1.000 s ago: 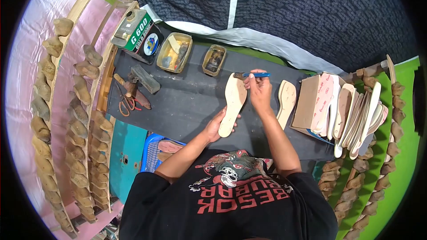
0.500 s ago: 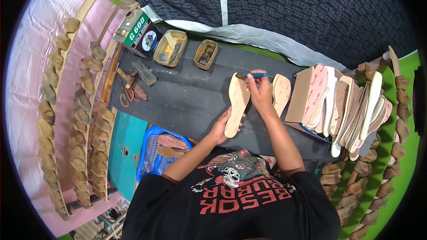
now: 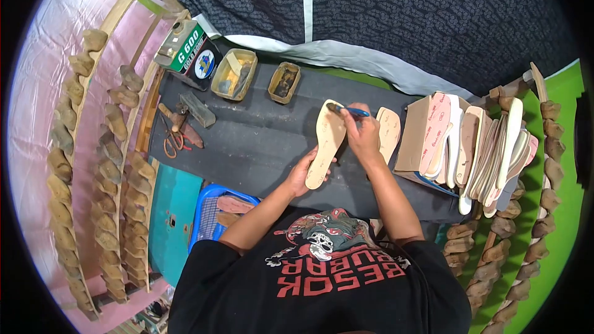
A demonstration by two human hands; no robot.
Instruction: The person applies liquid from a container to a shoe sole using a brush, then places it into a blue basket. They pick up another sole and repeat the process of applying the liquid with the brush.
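A pale insole (image 3: 328,139) is held over the dark table by my left hand (image 3: 303,172), whose fingers grip its lower left edge near the heel. My right hand (image 3: 362,135) is closed round a blue-handled brush (image 3: 354,111). The brush's dark tip touches the upper part of the insole, near its right edge. Another pale insole (image 3: 388,132) lies on the table just right of my right hand, partly hidden by it.
A cardboard box (image 3: 413,139) and many stacked insoles (image 3: 489,148) stand at the right. Two tubs (image 3: 234,74) (image 3: 284,82), a G 600 can (image 3: 189,54), a hammer (image 3: 175,116) and scissors (image 3: 172,140) are at the left. A blue basket (image 3: 201,216) sits below the table edge.
The brush tip has moved slightly down and right on the insole. The insole and my left hand have shifted a little to the left in view.
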